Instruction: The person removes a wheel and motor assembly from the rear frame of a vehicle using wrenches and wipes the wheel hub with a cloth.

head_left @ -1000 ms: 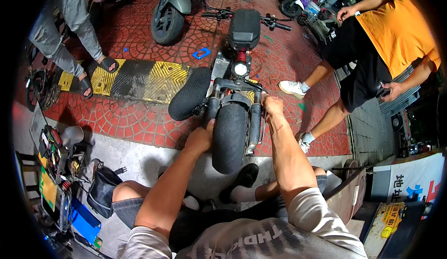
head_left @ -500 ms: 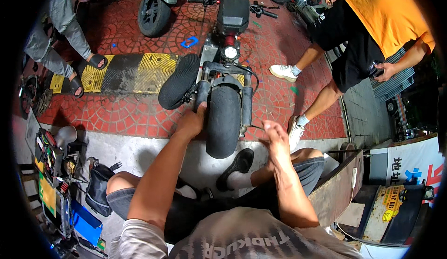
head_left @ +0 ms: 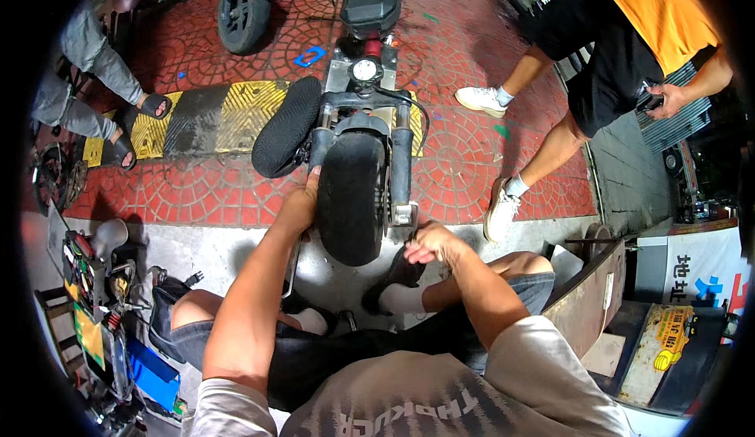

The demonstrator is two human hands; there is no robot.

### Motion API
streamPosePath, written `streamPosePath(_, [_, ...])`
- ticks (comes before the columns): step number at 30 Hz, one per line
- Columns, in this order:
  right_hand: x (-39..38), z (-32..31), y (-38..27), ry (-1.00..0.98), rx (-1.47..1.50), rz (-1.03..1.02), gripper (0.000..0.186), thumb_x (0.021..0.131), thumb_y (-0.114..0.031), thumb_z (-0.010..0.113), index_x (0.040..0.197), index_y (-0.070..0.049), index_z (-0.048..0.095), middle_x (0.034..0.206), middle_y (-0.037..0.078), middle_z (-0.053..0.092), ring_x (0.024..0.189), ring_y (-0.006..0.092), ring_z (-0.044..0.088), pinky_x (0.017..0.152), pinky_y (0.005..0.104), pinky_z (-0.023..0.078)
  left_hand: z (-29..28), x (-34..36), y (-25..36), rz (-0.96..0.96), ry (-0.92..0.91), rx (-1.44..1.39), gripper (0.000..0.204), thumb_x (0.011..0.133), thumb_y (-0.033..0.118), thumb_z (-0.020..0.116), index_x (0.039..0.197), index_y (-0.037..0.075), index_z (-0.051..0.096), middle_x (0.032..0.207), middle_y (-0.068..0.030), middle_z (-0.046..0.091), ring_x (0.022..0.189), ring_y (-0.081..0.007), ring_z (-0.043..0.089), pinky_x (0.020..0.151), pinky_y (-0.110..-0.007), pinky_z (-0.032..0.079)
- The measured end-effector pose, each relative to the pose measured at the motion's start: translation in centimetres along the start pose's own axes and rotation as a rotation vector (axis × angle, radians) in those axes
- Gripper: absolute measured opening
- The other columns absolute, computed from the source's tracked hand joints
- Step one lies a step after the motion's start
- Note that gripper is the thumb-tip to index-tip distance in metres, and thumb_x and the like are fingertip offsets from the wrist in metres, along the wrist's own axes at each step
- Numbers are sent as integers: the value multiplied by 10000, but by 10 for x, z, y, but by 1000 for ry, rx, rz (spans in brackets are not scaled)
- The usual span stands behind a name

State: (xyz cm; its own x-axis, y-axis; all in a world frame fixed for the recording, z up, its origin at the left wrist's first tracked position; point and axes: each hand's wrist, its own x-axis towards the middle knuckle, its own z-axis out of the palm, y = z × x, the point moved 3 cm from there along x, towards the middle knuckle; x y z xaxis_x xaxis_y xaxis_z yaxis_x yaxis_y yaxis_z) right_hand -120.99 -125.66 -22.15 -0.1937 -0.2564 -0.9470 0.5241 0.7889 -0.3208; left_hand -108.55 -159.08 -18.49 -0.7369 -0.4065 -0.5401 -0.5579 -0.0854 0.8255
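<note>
An upturned-looking view down the front of a small electric scooter shows its wide black front tire (head_left: 351,201) between two grey fork legs (head_left: 401,166). My left hand (head_left: 297,207) is closed low on the tire's left side, thumb up against the fork; its fingers are mostly hidden. A thin metal bar (head_left: 292,270) shows below that hand. Just below the right fork end (head_left: 404,215), my right hand (head_left: 436,244) has curled fingers, closed around something small and dark that I cannot make out.
A black textured seat (head_left: 287,129) lies against the scooter's left side. A yellow-black speed bump (head_left: 206,119) crosses behind. One person in an orange shirt (head_left: 653,12) stands at right; another's sandalled foot (head_left: 155,105) is at left. Tools and parts (head_left: 90,256) crowd the lower left; a brown box (head_left: 582,291) stands right.
My right hand has moved down and left, nearer the wheel's axle end, and its fingers have curled in. The wheel and my left hand appear farther left in view.
</note>
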Motion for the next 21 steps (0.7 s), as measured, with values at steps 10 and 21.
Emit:
streamPosePath(10, [39, -33, -99, 259, 165, 0, 119, 988, -126, 491, 1021, -42, 568, 819, 154, 664, 742, 435, 749, 537, 444, 632, -13, -26, 18, -207, -14, 73, 986, 976, 804, 313, 1085, -100, 690, 714, -200, 665, 513, -331, 647, 406, -434, 519])
streamPosePath(21, [79, -32, -65, 87, -243, 207, 114, 793, -180, 780, 737, -84, 757, 678, 94, 721, 457, 141, 601, 392, 300, 419, -7, 25, -43, 203, 126, 400, 999, 1012, 756, 262, 1183, -146, 656, 1074, -380, 677, 889, -483, 714, 739, -520, 582])
